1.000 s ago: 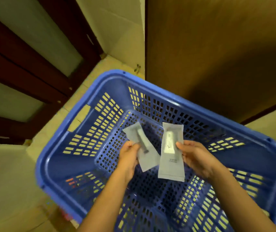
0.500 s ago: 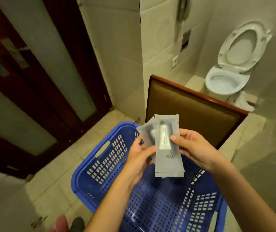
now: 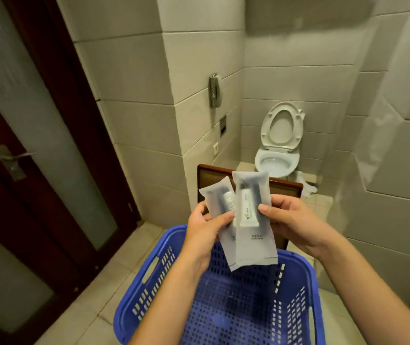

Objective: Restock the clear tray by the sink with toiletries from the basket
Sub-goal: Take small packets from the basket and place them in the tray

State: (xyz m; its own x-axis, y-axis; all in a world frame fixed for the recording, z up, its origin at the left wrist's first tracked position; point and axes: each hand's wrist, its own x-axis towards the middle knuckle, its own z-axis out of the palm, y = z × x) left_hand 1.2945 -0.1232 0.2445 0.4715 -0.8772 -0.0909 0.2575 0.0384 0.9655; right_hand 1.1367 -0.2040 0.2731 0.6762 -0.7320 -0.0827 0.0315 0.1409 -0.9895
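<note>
Left hand [image 3: 204, 230] pinches the rear translucent packet [image 3: 214, 195]; right hand [image 3: 293, 220] pinches the front packet [image 3: 251, 240]. The two overlap above the basket's [image 3: 136, 295] far rim. Basket is blue perforated plastic, its interior open below the packets.

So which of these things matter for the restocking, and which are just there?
Job: front frosted plastic sachet with white tube, held by right hand; rear frosted plastic sachet, held by left hand; blue perforated plastic basket below. The clear tray is out of view.
Just there: white toilet; grey wall phone; dark wooden door with frosted glass.
</note>
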